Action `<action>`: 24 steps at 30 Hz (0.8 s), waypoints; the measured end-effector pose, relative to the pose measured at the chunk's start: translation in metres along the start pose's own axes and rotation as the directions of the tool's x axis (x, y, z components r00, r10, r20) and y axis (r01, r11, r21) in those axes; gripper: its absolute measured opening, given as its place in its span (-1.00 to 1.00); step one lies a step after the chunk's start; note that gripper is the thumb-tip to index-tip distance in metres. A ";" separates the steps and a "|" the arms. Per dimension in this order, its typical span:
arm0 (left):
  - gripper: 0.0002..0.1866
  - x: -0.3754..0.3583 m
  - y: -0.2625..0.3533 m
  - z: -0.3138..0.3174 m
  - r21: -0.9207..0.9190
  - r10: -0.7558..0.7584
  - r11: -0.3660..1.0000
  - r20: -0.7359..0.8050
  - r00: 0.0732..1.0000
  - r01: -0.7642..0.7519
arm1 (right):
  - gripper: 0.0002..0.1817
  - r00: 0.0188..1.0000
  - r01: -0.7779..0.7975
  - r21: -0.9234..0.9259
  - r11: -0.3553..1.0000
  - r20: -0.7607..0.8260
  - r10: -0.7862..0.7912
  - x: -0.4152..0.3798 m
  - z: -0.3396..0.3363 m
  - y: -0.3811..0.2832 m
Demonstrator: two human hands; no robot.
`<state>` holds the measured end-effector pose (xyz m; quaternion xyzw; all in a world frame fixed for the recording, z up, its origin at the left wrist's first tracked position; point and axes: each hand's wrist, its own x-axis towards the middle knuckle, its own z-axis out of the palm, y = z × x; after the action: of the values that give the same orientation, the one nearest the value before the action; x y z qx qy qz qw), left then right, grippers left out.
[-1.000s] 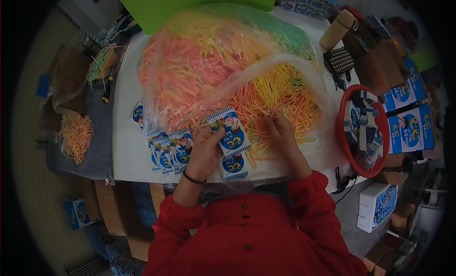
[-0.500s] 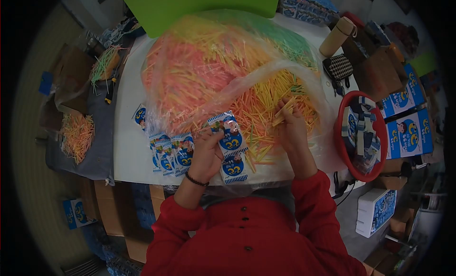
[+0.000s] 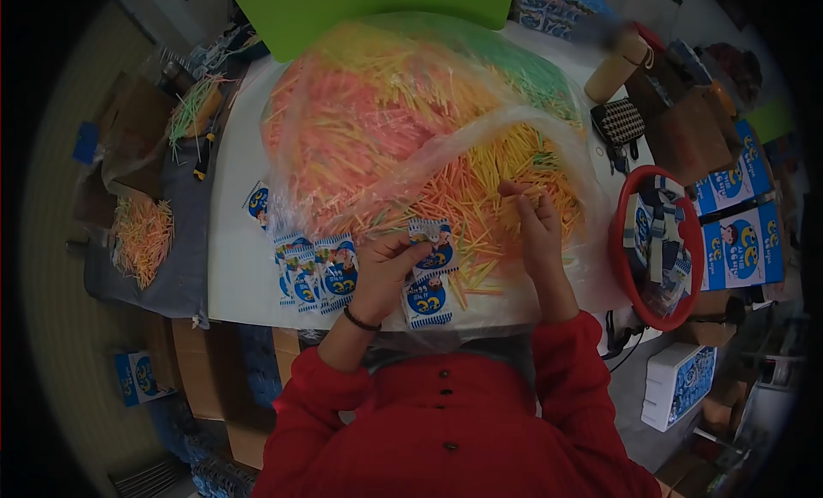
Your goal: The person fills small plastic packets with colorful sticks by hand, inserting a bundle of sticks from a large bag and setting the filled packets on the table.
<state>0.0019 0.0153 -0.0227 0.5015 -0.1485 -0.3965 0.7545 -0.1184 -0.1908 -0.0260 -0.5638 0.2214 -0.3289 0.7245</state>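
My left hand (image 3: 382, 275) pinches the edge of a small blue-and-white printed packet (image 3: 440, 254). Just below it, a second such packet (image 3: 429, 301) lies at the table's front. Over the loose heap, my right hand (image 3: 540, 232) has its fingers closed around a few thin yellowish sticks (image 3: 533, 194), partly hidden by the fingers. A big clear plastic bag (image 3: 463, 142) spreads across the table, full of pink, yellow, orange and green sticks (image 3: 369, 129). Several more packets (image 3: 334, 275) overlap left of my left hand.
On the right stands a red basket (image 3: 624, 279) with packets inside. Behind it are a beige flask (image 3: 613, 74), a checked pouch (image 3: 619, 121) and printed boxes (image 3: 737, 245). More sticks (image 3: 144, 241) lie on a grey surface (image 3: 189, 267) at left. A green panel (image 3: 369, 9) rises behind the bag.
My left hand has shifted slightly right, its fingers now covering more of the packet. My right hand has moved a little right and down from the heap, and fewer sticks show in it.
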 end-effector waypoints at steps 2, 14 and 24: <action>-0.82 -0.003 0.005 0.004 0.043 0.014 0.999 0.088 0.996 -0.017 | -0.80 1.000 -0.005 -0.012 1.000 0.015 0.005 -0.001 -0.001 -0.003; -0.77 -0.001 0.003 0.000 0.440 0.096 0.876 0.242 0.965 -0.197 | -0.88 0.999 -0.049 0.309 0.950 0.036 0.040 -0.014 0.028 -0.042; -0.79 -0.005 0.008 0.008 0.448 0.089 0.868 0.284 0.955 -0.214 | -0.90 0.807 0.251 -0.038 0.967 0.560 -0.187 -0.020 0.053 -0.049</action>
<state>-0.0034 0.0154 -0.0113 0.6024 -0.3755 -0.3482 0.6123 -0.1067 -0.1481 0.0342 -0.6952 -0.0459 -0.2210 0.6824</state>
